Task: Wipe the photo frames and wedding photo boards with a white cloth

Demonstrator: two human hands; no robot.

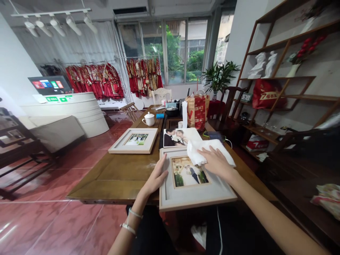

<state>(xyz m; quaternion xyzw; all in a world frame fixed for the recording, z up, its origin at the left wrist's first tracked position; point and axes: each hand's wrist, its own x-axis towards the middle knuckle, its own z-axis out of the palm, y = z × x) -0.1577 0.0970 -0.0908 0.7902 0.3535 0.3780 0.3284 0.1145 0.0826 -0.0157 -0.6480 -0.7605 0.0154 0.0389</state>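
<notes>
A pale wooden picture frame with a framed wedding photo lies on the near end of the table, its front edge jutting past the table edge. Along its left side, my left hand grips the edge, thumb toward the inner border. My right hand is closed on a white cloth, pressing it on the frame's upper right part. The cloth drapes beyond the frame's right edge. Just behind lies a loose photo print, partly covered by the cloth. To the left rests a second picture frame.
The wooden table also bears a white lidded cup, a small blue box, a red and tan bag and a phone with a white cable. A wooden shelf stands right; a curved white counter stands left.
</notes>
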